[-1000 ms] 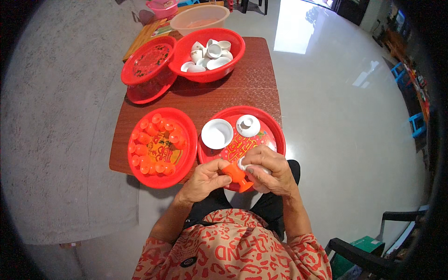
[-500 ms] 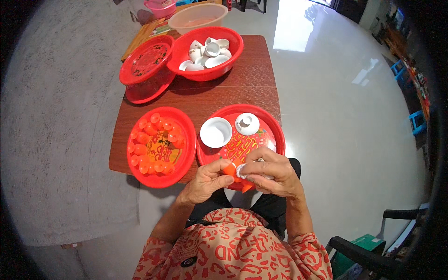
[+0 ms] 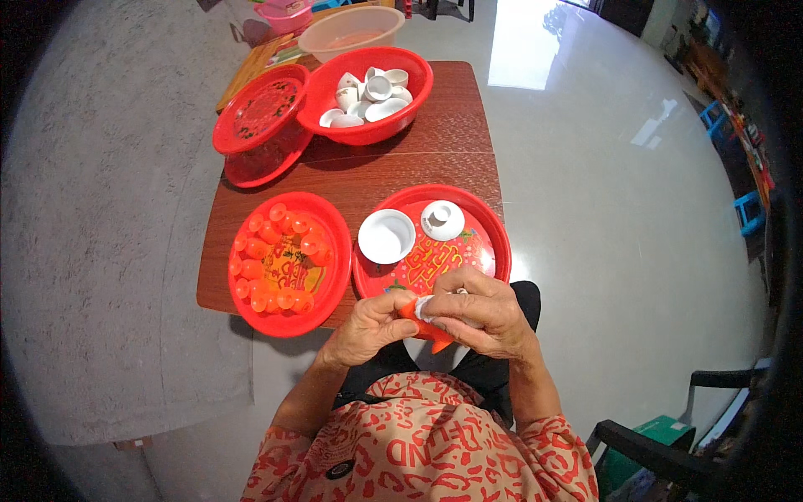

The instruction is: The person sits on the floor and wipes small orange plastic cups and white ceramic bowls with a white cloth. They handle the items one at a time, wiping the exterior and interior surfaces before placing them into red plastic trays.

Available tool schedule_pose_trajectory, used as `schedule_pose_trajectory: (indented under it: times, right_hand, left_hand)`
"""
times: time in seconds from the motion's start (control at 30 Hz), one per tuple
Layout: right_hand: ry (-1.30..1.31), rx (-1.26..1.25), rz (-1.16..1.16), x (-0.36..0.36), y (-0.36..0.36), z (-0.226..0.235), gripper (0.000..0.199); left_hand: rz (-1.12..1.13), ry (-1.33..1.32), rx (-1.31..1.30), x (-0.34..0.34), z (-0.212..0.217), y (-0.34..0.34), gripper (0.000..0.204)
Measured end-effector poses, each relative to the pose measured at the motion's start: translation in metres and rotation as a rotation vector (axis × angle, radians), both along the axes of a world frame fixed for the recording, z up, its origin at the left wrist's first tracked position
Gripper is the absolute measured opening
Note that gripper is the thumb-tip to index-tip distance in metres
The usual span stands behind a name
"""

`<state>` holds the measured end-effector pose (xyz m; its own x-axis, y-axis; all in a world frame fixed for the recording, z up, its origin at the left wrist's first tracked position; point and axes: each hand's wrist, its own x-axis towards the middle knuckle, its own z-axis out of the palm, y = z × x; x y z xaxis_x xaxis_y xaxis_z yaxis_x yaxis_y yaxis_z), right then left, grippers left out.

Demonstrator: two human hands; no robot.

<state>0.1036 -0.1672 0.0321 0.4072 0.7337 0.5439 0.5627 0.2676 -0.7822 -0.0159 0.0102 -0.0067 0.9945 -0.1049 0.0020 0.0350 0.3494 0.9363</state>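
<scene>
On the table [image 3: 452, 125], near its front left corner, a red plate [image 3: 335, 251] holds many small orange-red pieces [image 3: 280, 227] ranged around its rim; by my judgement these are the finished stock, though their exact kind cannot be told at this size. At the front right corner a second red plate [image 3: 493, 226] carries a white cup [image 3: 386, 236] and a white lid [image 3: 442, 220], both standing apart from each other and untouched.

At the front edge, over that second plate's near rim, both hands meet. The left hand [image 3: 368, 326] pinches one orange piece [image 3: 411, 311] from the left side. The right hand [image 3: 481, 309] closes its fingers over a small white item [image 3: 424, 305] pressed against the same piece. Work on this piece appears under way, not finished.

Toward the back edge, a stack of red dishes [image 3: 263, 113] sits at the left, and a red bowl [image 3: 368, 88] beside it is heaped with white cups [image 3: 372, 96]. I judge much remains, since that bowl is full.

Hidden or unclear: the right fingers cover most of the white item, so its shape cannot be told. The print on the plates is partly masked. A pale basin [image 3: 351, 29] behind the table is cut by the picture's upper rim.
</scene>
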Motion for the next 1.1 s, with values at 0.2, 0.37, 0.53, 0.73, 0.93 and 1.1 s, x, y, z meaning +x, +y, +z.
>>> schedule_pose_trajectory:
  times: [0.2, 0.37, 0.53, 0.73, 0.93, 1.1]
  right_hand:
    - [0.203, -0.003, -0.071, -0.002, -0.003, -0.013, 0.020]
    - [0.429, 0.064, -0.095, -0.016, 0.002, -0.028, 0.023]
    - [0.477, 0.106, -0.222, -0.026, 0.008, -0.033, 0.023]
    - [0.726, 0.153, -0.276, -0.023, 0.015, -0.028, 0.022]
    - [0.621, 0.100, -0.281, -0.022, 0.013, -0.029, 0.018]
    - [0.443, 0.092, -0.409, -0.026, 0.002, -0.028, 0.016]
  left_hand:
    - [-0.022, -0.035, -0.111, 0.000, 0.002, 0.000, 0.024]
    - [0.111, -0.054, -0.373, 0.003, -0.008, -0.007, 0.020]
    - [0.208, -0.028, -0.532, 0.010, -0.010, -0.016, 0.019]
    - [0.254, 0.049, -0.613, 0.019, 0.007, -0.031, 0.022]
    - [0.392, -0.015, -0.525, 0.021, 0.006, -0.030, 0.019]
    - [0.469, -0.090, -0.431, 0.022, 0.007, -0.027, 0.017]
